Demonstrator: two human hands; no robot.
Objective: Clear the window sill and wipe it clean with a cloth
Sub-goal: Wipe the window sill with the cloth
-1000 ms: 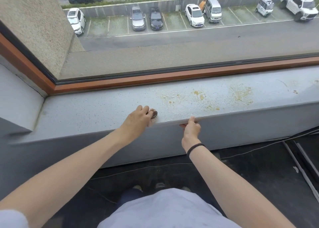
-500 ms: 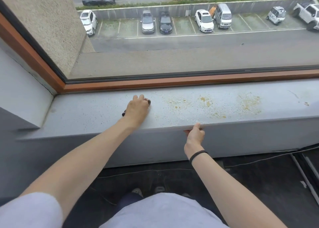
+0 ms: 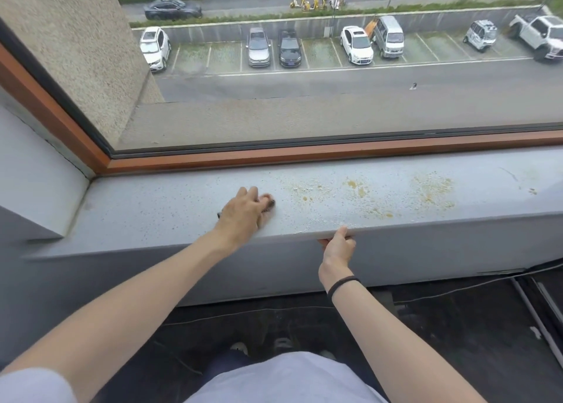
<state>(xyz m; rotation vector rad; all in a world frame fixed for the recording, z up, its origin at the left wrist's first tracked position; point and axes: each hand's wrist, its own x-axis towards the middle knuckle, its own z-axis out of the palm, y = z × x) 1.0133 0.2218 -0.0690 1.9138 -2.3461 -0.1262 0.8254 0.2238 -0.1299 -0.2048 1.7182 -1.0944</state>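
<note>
The left hand [image 3: 243, 212] curls over a small dark cloth [image 3: 270, 204], mostly hidden, pressing it onto the window sill [image 3: 152, 207]. The right hand [image 3: 338, 247] grips the sill's front edge, thumb on top, near yellowish crumbs [image 3: 432, 189].

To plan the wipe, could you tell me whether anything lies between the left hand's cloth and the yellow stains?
Nothing visible does. The sill between the cloth under the left hand and the stains carries only fine specks. The right hand grips the front edge, off that path.
</note>
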